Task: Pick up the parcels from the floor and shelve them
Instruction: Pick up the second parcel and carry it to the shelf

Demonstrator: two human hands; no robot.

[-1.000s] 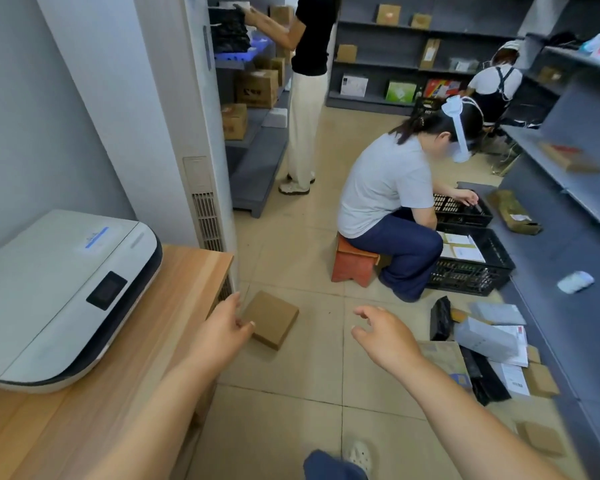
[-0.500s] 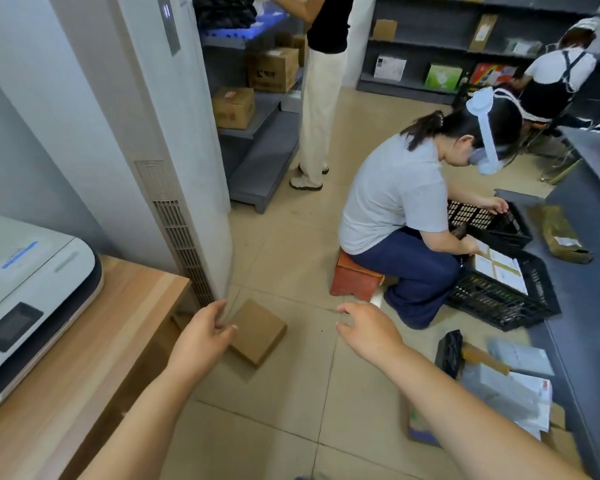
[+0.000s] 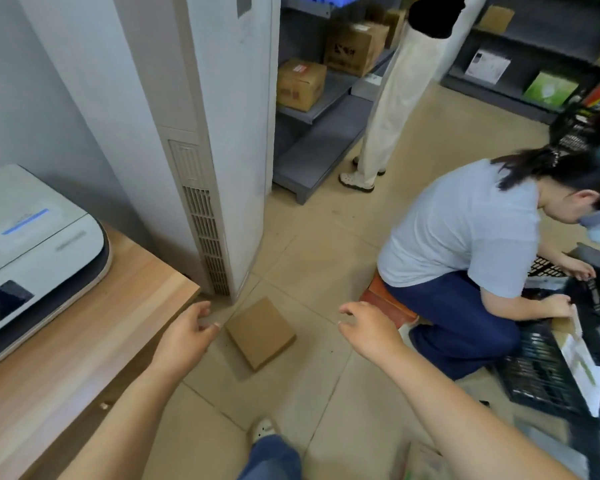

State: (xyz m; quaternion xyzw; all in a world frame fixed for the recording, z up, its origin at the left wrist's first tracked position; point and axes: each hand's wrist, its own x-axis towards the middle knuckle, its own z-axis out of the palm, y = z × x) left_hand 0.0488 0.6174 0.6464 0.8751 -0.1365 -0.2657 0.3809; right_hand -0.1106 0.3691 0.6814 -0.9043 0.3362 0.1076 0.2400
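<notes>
- Head view: A worker reaches both bare arms down toward a flat brown cardboard parcel [image 3: 260, 333] lying on the tiled floor [image 3: 291, 403], just in front of the foot of a tall white air-conditioner column [image 3: 219, 133] and just off the corner of a wooden worktop [image 3: 84, 341].
- The left hand [image 3: 184, 336] hangs just beside the parcel's left edge, fingers loosely curled and apart, holding nothing; whether a fingertip touches the cardboard cannot be told.
- The right hand [image 3: 371, 329] hovers to the parcel's right, clear of it, fingers spread and empty.
- The parcel looks thin, stiff and light, a shallow box with dry, matt faces unlikely to slip; a sensible hold would be a pinch across two opposite side edges, or a thumb on top with fingers slid under one edge.
- It lies flat, broad face up, turned askew to the floor tiles; it is close to square, its slightly longer axis running from near the column's base toward the worker's own foot [image 3: 262, 427].
- Grey shelves [image 3: 312, 109] carrying cartons stand beyond the column, while a seated person [image 3: 465, 237] sorts through black crates [image 3: 548, 386] at right.
</notes>
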